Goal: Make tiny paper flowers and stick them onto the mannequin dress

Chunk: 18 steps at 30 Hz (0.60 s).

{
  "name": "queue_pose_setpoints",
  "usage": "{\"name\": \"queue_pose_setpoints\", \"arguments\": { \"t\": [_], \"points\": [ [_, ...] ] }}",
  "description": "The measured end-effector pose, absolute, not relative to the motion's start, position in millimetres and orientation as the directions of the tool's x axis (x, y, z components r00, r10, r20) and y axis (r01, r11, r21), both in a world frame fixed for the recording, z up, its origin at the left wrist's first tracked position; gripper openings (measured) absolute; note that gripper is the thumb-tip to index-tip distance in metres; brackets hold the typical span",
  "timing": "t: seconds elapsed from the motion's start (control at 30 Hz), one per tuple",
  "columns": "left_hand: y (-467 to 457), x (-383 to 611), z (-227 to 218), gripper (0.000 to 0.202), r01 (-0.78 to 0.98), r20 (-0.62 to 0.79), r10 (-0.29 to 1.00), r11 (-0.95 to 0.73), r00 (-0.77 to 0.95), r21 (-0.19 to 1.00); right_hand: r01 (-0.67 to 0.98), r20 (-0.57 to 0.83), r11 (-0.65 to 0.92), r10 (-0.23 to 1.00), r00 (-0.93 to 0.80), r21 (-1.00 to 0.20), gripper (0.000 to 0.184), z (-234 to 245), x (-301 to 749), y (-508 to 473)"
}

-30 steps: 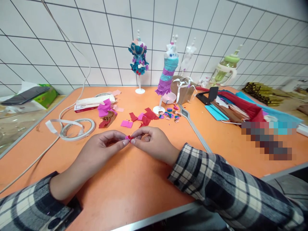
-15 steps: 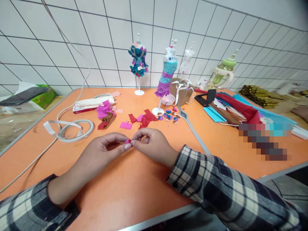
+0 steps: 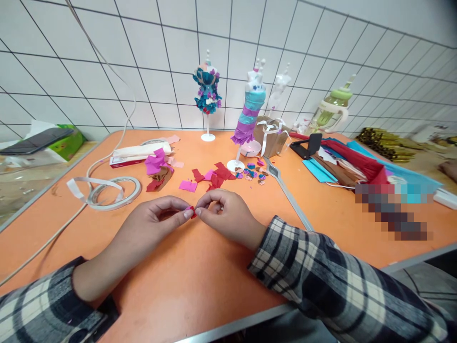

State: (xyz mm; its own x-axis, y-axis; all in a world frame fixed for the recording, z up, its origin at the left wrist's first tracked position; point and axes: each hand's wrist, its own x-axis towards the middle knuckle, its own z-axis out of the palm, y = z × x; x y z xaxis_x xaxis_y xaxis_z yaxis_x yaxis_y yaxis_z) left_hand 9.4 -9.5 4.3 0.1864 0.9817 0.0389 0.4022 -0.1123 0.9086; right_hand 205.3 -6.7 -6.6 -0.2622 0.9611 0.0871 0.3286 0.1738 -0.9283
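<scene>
Between my two hands, above the orange table, is a small crumpled piece of red and pink paper. My left hand pinches it from the left with thumb and forefinger. From the right, the thumb and forefinger of my right hand close on its other side. Just beyond my fingers lie red paper scraps and a pink paper scrap. Several tiny paper flowers in blue, purple and tan are gathered past my right hand.
Mini mannequins stand at the back: one in teal ruffles, one in blue and purple wrap, one bare white. A tape roll and a cable lie left. Folded papers and a bottle are right.
My fingers have shifted slightly on the small paper piece, and more of its red part shows now. The whole view has moved a little; the other things stay in place.
</scene>
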Motion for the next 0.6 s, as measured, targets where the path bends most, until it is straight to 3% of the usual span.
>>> {"name": "queue_pose_setpoints", "arguments": {
  "t": [0.43,0.6],
  "points": [
    [-8.3,10.1,3.1,0.047,0.402,0.027,0.976,-0.115,0.218,0.909,0.325,0.065,0.152,0.962,-0.264,-0.934,0.006,-6.5,206.0,-7.4],
    [-8.1,8.9,2.0,0.063,0.391,0.004,0.979,-0.086,0.204,0.916,0.219,0.027,0.083,0.969,-0.245,-0.972,0.007,-4.7,204.0,-6.4]
  ]
}}
